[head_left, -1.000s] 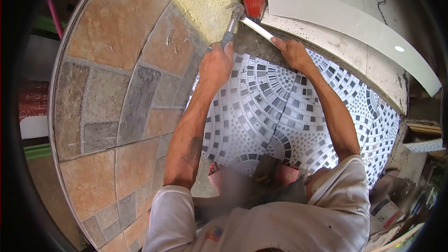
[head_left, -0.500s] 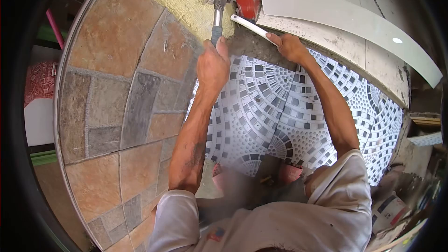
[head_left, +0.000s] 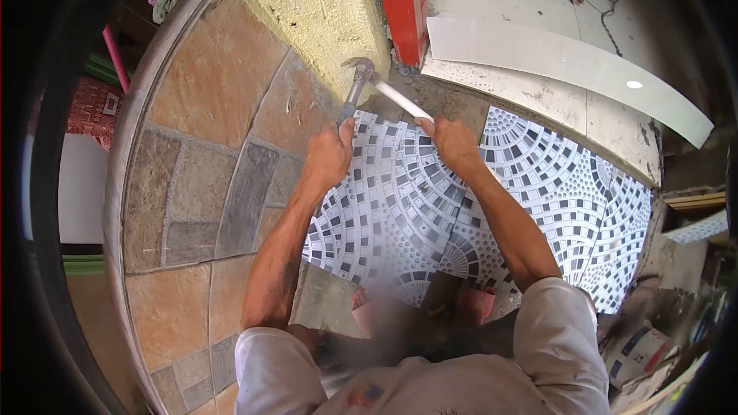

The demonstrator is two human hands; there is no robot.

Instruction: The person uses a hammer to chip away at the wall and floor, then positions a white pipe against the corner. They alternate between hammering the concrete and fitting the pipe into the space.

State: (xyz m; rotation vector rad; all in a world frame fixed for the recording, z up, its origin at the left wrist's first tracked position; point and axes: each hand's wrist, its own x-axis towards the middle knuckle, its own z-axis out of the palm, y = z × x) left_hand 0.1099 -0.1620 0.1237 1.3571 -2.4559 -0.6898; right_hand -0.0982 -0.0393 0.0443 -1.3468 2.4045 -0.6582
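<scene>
My left hand (head_left: 329, 155) is closed around the grey grip of a claw hammer (head_left: 358, 91), its metal head pointing away from me. My right hand (head_left: 455, 144) grips a slim white bar (head_left: 403, 101) that slants up to the left. The bar's far end meets the hammer head in this view, in front of the rough yellow wall base (head_left: 319, 11). What the bar belongs to is hidden by my right hand. Below both hands lie black-and-white mosaic-patterned tiles (head_left: 403, 184), with a strip of grey mortar (head_left: 453, 100) along their far edge.
A red post (head_left: 398, 11) stands beyond the hammer. A curved white strip (head_left: 569, 58) lies along the pale step (head_left: 530, 96) at the right. Stone-look tiles (head_left: 204, 77) cover the surface on my left. A bag (head_left: 642, 353) sits at lower right.
The hammer and the white bar have come together, the hammer head now at the bar's far end. Both hands sit lower and further left in view, which has itself shifted.
</scene>
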